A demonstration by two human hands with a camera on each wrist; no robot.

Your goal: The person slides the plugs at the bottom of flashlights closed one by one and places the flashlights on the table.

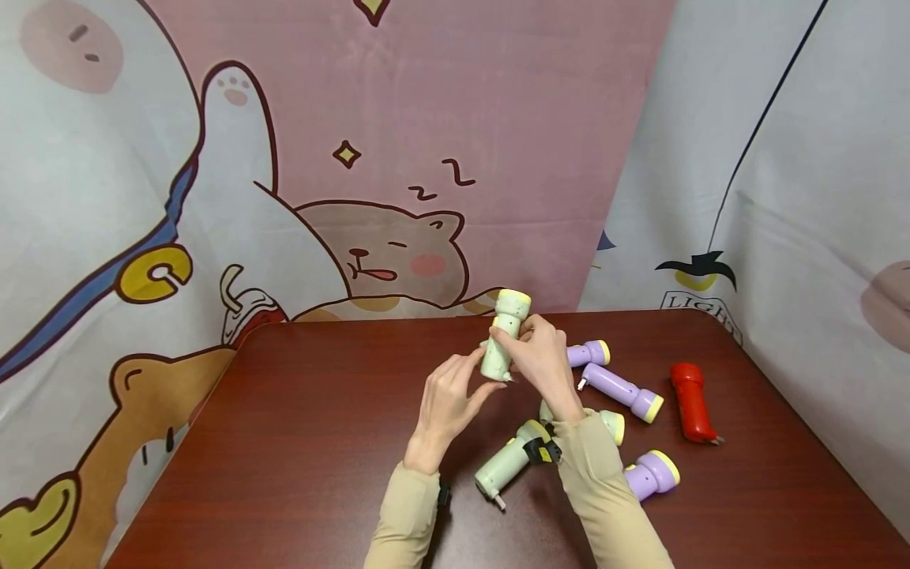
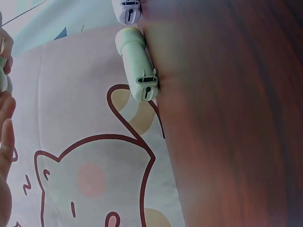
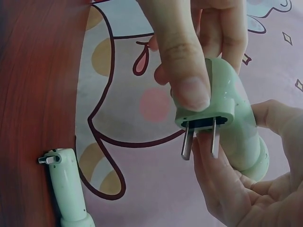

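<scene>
Both hands hold a pale green flashlight (image 1: 506, 322) above the table, its yellow-rimmed head tilted upward. My left hand (image 1: 442, 403) pinches its lower end between thumb and fingers. Around the upper barrel, the fingers and thumb of my right hand (image 1: 546, 359) grip it. In the right wrist view, two metal plug prongs (image 3: 215, 137) stick out from the end of the held flashlight (image 3: 236, 125), with a thumb pressed beside them. Below the hands lies another green flashlight (image 1: 505, 468), prongs out. The left wrist view shows only fingers (image 2: 5, 142) at its left edge.
Right of the hands lie purple flashlights (image 1: 620, 389), one of them (image 1: 652, 474) partly behind the right sleeve. That sleeve also covers part of a green flashlight (image 1: 611, 425). A red flashlight (image 1: 691, 401) lies farther right on the brown table (image 1: 306, 442). A printed cloth (image 1: 498, 142) hangs behind.
</scene>
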